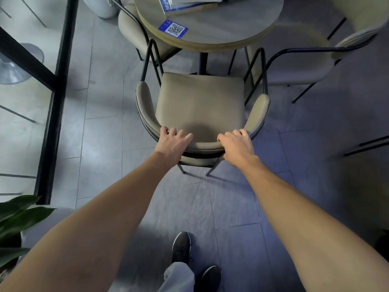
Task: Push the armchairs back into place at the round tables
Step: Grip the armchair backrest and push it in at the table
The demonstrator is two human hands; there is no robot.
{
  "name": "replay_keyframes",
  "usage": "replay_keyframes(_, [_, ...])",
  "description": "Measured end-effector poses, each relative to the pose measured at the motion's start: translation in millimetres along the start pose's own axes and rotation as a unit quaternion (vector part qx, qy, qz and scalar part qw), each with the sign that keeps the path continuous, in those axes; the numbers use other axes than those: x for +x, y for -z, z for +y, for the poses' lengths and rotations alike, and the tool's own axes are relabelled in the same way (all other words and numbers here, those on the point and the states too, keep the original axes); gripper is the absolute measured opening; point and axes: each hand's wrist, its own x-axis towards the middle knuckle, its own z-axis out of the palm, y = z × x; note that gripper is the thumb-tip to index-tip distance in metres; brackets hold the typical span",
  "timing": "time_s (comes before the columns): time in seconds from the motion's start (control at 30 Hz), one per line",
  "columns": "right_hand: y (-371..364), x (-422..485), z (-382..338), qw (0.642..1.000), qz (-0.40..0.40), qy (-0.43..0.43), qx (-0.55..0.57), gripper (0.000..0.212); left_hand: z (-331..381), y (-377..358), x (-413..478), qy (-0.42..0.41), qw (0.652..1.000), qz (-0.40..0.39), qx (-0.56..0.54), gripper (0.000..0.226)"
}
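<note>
A beige armchair (200,102) with a black metal frame stands in front of me, its seat facing the round grey table (227,26). The front of its seat stops just short of the table's edge. My left hand (171,145) grips the curved backrest on its left side, fingers curled over the top. My right hand (236,145) grips the same backrest on its right side. Two more beige armchairs stand at the table: one at the left (130,24), tucked partly under it, and one at the right (328,55), turned away at an angle.
Books (189,5) and a blue QR-code card (173,28) lie on the table. A black-framed glass partition (56,98) runs along the left. Plant leaves (19,216) sit at the lower left. Another chair's frame (366,144) shows at the right edge. My feet stand on the grey tiled floor (105,144).
</note>
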Motion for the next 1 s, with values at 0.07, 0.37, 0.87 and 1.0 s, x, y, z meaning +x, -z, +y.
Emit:
replay_keyframes(0.07, [0.6, 1.0, -0.7, 1.000, -0.004, -0.002, -0.002, 0.038, -0.4, -0.2, 1.6, -0.001, 1.000, -0.006, -0.003, 0.052])
replay_keyframes(0.37, [5.6, -8.9, -10.0, 1.000, 0.000, -0.015, -0.010, 0.036, 3.8, 7.5, -1.8, 0.013, 0.997, -0.063, -0.031, 0.037])
replay_keyframes(0.87, [144.2, -41.5, 73.3, 0.997, 0.019, -0.059, 0.037, 0.050, 43.3, 171.4, 35.2, -0.006, 0.995, 0.029, -0.093, 0.042])
replay_keyframes(1.0, [179.1, -49.7, 136.1, 0.996, 0.049, -0.065, 0.034, 0.047, 77.3, 231.2, 72.1, 0.002, 0.994, 0.060, -0.086, 0.041])
